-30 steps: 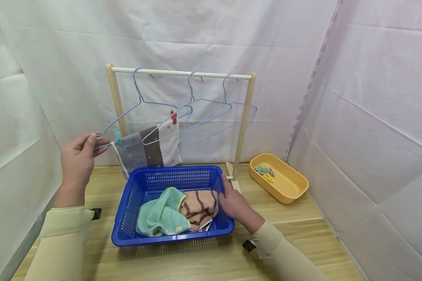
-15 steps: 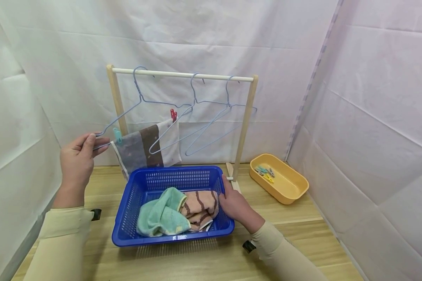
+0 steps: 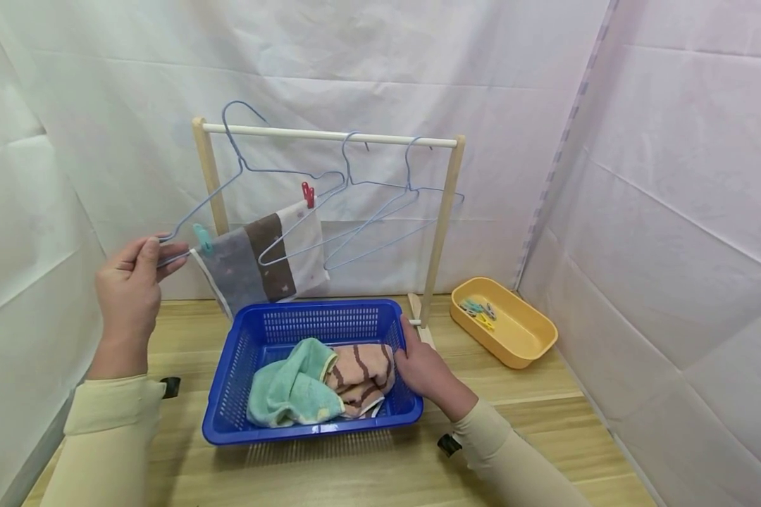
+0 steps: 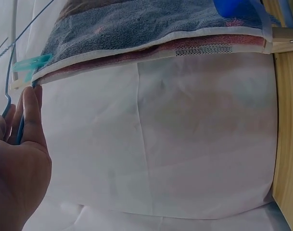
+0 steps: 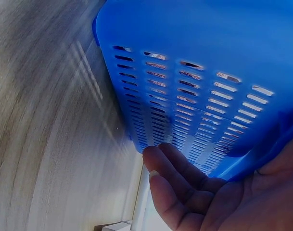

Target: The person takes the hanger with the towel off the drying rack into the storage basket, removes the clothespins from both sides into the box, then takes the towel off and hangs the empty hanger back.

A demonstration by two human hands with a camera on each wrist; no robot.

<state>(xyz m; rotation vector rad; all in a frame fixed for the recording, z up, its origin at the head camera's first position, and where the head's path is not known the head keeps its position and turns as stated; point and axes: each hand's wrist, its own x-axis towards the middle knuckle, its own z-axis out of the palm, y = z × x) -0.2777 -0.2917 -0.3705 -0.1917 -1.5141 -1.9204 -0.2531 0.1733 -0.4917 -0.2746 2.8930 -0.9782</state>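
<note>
Within left hand (image 3: 127, 292), corner of blue hanger (image 3: 241, 164) hidden.

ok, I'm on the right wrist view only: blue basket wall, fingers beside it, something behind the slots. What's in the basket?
Observer: Head view shows a green towel and a peach towel with brown stripes lying in it.
Operator: Copy. Anything else being held?
Observer: Yes, the left hand pinches the left end of a blue wire hanger.
Operator: Is that seated on anything?
Observer: Doesn't look seated: the bend of its hook stands above the white rail with a visible gap. Can't tell if the tip touches.
</note>
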